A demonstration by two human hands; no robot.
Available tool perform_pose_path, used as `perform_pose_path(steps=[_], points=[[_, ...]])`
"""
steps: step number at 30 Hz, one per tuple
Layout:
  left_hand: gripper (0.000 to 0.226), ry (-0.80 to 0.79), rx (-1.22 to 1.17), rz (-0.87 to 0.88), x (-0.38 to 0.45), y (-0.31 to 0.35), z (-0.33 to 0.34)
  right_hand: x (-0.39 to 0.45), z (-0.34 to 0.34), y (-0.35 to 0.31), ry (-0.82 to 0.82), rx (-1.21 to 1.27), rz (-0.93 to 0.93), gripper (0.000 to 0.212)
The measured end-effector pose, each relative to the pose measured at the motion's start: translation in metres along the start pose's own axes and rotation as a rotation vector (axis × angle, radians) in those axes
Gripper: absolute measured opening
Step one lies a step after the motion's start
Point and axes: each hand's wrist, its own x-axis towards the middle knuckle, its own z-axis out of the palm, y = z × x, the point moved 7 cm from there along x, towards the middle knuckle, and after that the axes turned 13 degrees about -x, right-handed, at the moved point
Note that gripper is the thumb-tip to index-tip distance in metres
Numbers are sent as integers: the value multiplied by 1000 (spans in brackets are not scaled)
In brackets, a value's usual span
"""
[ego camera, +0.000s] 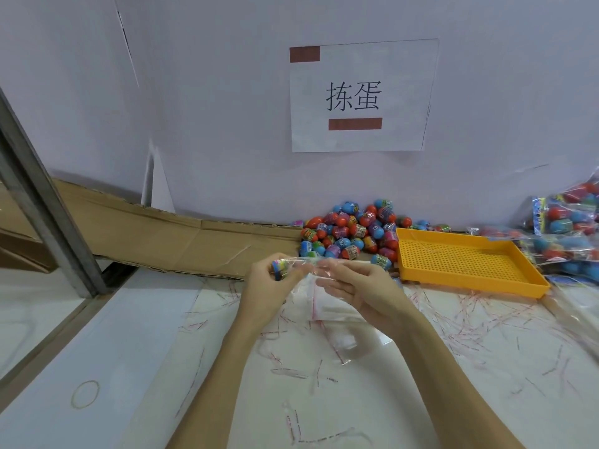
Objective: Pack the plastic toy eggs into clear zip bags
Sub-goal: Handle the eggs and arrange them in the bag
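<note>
Since the egg [280, 268] is a light, hard, slick shell and the bag [311, 265] is limp film, each wants a pinch: egg round its middle, bag at its mouth. The left hand [269, 288] grips the egg just inside the bag, at ten o'clock from the right hand [359, 294], which pinches the film; the loose pile [350, 231] lies at twelve.

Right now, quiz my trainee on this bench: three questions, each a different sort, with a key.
1. True or false: the orange tray holds eggs.
2. Which hand grips an egg? A. the left hand B. the right hand C. neither
3. Fill in: the egg pile lies to the ____ of the tray in the picture.

Key: 1. False, no eggs show in the tray. 2. A, the left hand grips the egg while both hands work a clear bag. 3. Left, against the wall.
</note>
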Motion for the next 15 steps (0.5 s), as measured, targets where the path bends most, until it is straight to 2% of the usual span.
perform_pose_path(steps=[2, 4, 9, 13, 15], points=[[29, 9, 24, -3, 0, 0, 0, 0, 3, 4, -17, -7, 57, 43], [31, 5, 76, 10, -2, 1, 2, -1, 5, 7, -16, 5, 97, 38], [38, 21, 153, 33, -3, 4, 3, 1, 4, 3, -6, 49, 0, 32], [43, 29, 136, 21, -4, 5, 3, 5, 3, 2, -53, 181, 9, 30], [47, 26, 179, 21, -4, 6, 4, 5, 2, 2, -41, 142, 2, 31]])
